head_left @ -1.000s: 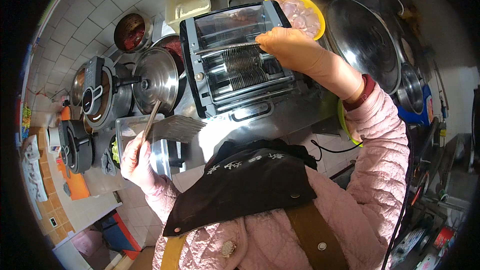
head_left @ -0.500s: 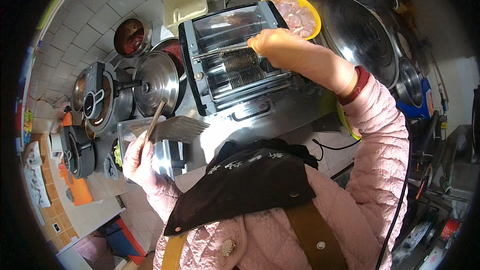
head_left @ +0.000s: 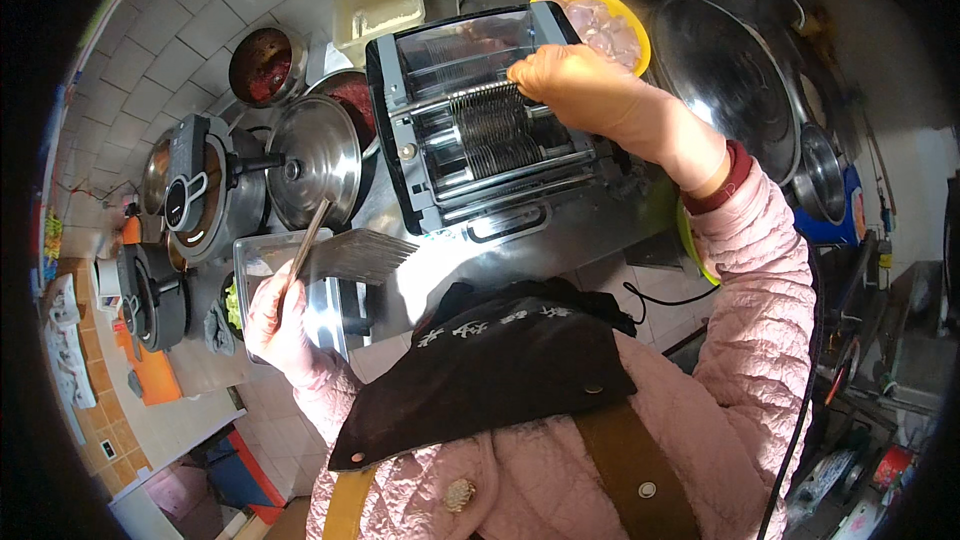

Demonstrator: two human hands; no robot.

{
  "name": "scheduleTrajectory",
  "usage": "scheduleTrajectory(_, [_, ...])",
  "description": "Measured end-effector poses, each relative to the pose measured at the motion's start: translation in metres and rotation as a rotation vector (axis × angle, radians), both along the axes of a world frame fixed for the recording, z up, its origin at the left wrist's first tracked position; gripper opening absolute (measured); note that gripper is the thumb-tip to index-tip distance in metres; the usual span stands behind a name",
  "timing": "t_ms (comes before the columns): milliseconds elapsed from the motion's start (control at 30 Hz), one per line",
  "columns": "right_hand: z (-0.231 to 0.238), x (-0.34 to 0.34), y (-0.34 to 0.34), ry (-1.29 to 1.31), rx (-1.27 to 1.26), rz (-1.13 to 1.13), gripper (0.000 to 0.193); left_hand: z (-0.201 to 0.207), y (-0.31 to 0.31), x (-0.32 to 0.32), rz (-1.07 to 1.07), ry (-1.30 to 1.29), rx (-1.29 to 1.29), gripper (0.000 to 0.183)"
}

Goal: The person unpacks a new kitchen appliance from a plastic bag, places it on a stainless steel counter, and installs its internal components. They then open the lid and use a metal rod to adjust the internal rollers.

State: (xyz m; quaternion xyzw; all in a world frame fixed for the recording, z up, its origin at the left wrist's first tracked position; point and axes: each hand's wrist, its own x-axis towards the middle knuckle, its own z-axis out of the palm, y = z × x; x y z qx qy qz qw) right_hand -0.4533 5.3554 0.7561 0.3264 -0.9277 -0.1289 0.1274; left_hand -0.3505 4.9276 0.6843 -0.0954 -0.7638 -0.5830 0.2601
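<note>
My left hand [head_left: 279,328], in a thin clear glove, is closed round the bar of a metal comb [head_left: 362,256] with long thin tines. The comb points right, over the steel counter's front part. My right hand [head_left: 580,88], also gloved, is closed on the right end of a metal rod [head_left: 425,104] lying across the top of a meat cutting machine [head_left: 423,202]. Beneath the rod, a row of thin metal blades or tines [head_left: 495,135] shows inside the machine's open top. My fingers hide the rod's right end.
A yellow bowl [head_left: 641,32] of raw meat stands behind the machine's right side. Lidded pots and a steel lid [head_left: 313,162] crowd the left. A clear plastic container [head_left: 330,322] sits below my left hand. A large round metal lid [head_left: 715,80] lies at right.
My right hand has shifted slightly with the rod, whose right end sits a little higher. More of the machine's blades shows. The left hand holds the comb almost still.
</note>
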Motion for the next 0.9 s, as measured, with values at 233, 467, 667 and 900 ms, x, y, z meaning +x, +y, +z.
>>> scheduleTrajectory(233, [-0.001,-0.009,0.006,0.080,0.004,0.051,0.012,-0.001,0.001,-0.004,-0.048,0.030,-0.007,0.028])
scheduleTrajectory(467, [-0.007,-0.011,0.001,0.104,-0.075,0.073,0.006,-0.003,0.002,-0.004,-0.037,0.024,0.003,0.029])
scheduleTrajectory(667, [-0.006,-0.011,-0.001,0.336,0.325,0.027,0.004,-0.003,0.001,-0.005,-0.010,0.013,-0.029,0.027])
scheduleTrajectory(900, [0.003,-0.010,0.003,0.022,-0.023,0.065,0.018,-0.003,0.001,-0.004,-0.027,0.028,-0.023,0.026])
